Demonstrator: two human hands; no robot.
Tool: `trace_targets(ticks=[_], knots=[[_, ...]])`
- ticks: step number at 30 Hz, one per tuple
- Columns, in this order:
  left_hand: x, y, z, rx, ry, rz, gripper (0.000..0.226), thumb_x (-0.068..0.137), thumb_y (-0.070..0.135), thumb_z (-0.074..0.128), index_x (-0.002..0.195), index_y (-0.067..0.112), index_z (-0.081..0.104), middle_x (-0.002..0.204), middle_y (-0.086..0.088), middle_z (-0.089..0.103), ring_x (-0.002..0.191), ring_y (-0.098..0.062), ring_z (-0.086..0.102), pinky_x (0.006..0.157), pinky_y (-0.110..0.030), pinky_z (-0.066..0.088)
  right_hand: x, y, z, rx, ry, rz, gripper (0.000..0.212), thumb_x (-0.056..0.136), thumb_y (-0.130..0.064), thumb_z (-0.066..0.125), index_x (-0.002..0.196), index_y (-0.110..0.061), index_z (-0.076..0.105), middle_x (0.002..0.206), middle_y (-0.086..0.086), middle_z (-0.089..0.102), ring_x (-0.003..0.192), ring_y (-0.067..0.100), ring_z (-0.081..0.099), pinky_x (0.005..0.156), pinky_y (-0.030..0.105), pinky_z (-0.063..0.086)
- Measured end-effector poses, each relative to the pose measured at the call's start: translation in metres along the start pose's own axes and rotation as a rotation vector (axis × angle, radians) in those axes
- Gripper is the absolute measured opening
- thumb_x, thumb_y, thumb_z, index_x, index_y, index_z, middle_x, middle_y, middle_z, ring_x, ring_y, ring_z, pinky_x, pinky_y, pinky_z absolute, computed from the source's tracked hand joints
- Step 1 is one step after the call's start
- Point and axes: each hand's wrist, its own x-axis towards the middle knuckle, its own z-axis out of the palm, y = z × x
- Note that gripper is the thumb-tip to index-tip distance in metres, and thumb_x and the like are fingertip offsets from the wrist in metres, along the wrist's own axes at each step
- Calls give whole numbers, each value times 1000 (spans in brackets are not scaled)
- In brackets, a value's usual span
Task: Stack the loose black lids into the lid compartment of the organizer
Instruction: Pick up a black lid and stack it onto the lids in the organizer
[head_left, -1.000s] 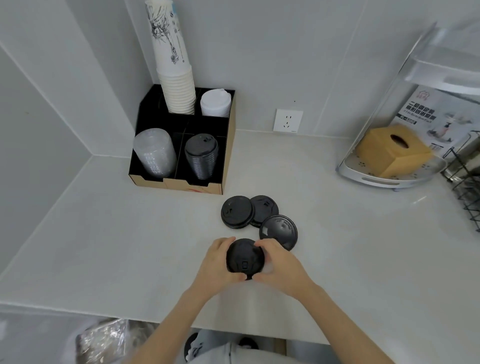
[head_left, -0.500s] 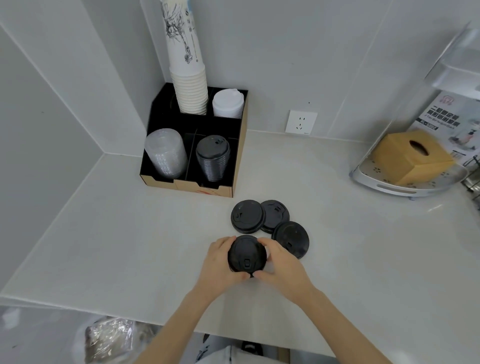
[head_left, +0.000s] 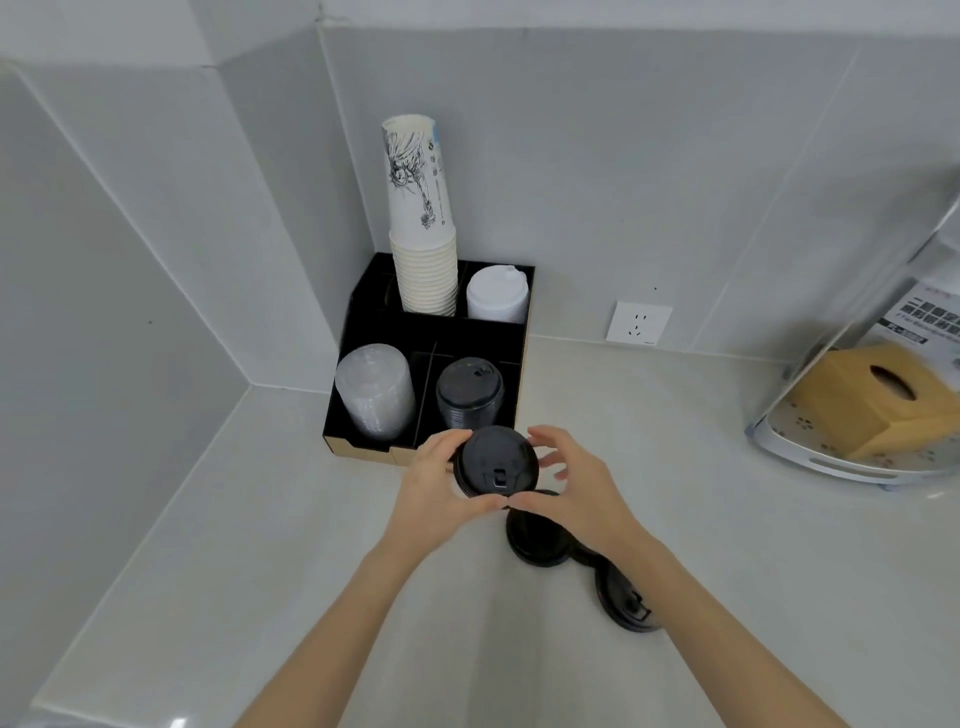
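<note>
the left hand (head_left: 434, 480) grips a round, matte black lid (head_left: 496, 462) by its rim; the right hand (head_left: 569, 486) is half open, thumb touching the lid's near edge. it is held above the pale smooth counter (head_left: 260, 519), just before the black cardboard organizer (head_left: 522, 364) and its ribbed lid stack (head_left: 470, 392). more lids (head_left: 535, 540) lie under the right wrist.

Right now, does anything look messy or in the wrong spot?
Yes. Loose black lids lie overlapping on the counter beside the organizer, not on the black lid stack inside. Nothing looks spilled or broken.
</note>
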Motion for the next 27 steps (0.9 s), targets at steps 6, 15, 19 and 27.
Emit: trace_targets(ticks=[6, 15, 19, 27], knots=[[48, -10, -18, -26, 59, -31, 78, 56, 29, 83, 123, 17, 47, 124, 2, 51, 112, -13, 49, 97, -32, 43, 53, -18, -2, -7, 61, -58, 72, 66, -24, 79, 128, -21, 42, 123, -6, 51, 102, 10, 51, 78, 8, 37], [107, -32, -24, -47, 69, -67, 69, 60, 26, 82, 120, 15, 49, 123, -4, 54, 107, -11, 49, 92, -28, 44, 113, -16, 6, -30, 97, -62, 58, 71, -20, 75, 123, -11, 52, 125, 4, 51, 100, 7, 48, 77, -2, 35], [116, -45, -21, -37, 57, -95, 70, 60, 30, 81, 120, 16, 49, 123, -6, 54, 109, -15, 51, 91, -27, 44, 125, -9, 13, -38, 84, -42, 57, 72, -22, 74, 123, -13, 51, 123, 4, 53, 100, 7, 48, 79, -1, 35], [117, -55, -13, -9, 15, -133, 73, 62, 32, 80, 124, 16, 46, 125, -5, 50, 110, -15, 50, 94, -32, 46, 125, 1, 19, -23, 94, -15, 56, 72, -20, 74, 123, -12, 51, 123, 7, 55, 107, 12, 50, 95, 24, 39]])
